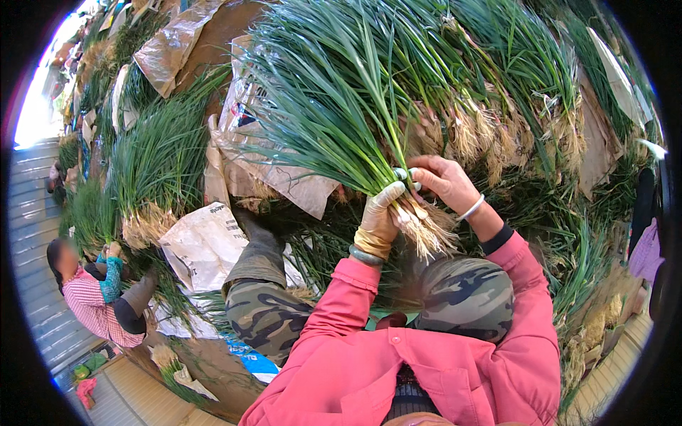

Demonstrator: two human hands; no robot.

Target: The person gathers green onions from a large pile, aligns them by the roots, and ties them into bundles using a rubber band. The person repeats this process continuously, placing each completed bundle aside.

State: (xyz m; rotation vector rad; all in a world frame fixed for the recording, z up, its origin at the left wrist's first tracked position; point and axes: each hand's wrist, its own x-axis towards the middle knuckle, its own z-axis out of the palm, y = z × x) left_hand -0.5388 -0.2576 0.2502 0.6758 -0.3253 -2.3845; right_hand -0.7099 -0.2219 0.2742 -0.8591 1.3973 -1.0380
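My left hand (379,215), in a pale rubber glove, is closed around the lower stalks of a bunch of green garlic plants (341,133). The bunch's pale bulbs and stringy roots (426,226) hang out below that hand, and its long leaves fan up and to the left. My right hand (442,181), with a white band at the wrist, is at the right side of the bunch, thumb and fingers on a stalk near the bulbs. Some of its fingertips are hidden or covered in white. More rooted plants (479,125) lie in a row beyond my hands.
Brown paper sheets (287,181) and a printed white sack (205,245) lie before and left of my legs. Loose green leaves (533,213) cover ground at the right. A co-worker (96,298) sits at the left beside another pile of plants (154,160).
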